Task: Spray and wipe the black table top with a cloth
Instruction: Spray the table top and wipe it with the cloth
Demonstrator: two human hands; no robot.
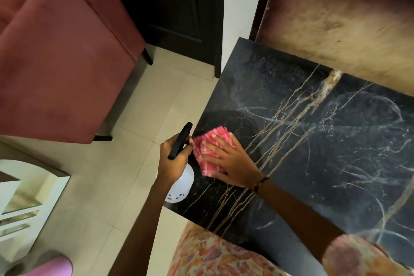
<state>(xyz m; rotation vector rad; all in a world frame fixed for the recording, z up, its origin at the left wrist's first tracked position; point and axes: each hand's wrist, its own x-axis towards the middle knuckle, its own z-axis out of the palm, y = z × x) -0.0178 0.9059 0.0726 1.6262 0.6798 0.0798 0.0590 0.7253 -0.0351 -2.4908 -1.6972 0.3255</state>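
The black marble table top [313, 141] with gold and white veins fills the right half of the view. A folded pink checked cloth [208, 150] lies near its left edge. My right hand [230, 161] presses flat on the cloth with fingers spread. My left hand [172, 161] grips the black trigger head of a white spray bottle [181, 184], held just past the table's left edge, beside the cloth. Faint smeared streaks show on the table surface further right.
A dark red upholstered chair [62, 69] stands on the beige tiled floor [134, 163] at the left. A white shelf unit [24, 204] sits at the lower left. A brown panel [336, 18] rises behind the table, and a dark door [179, 6] is at the back.
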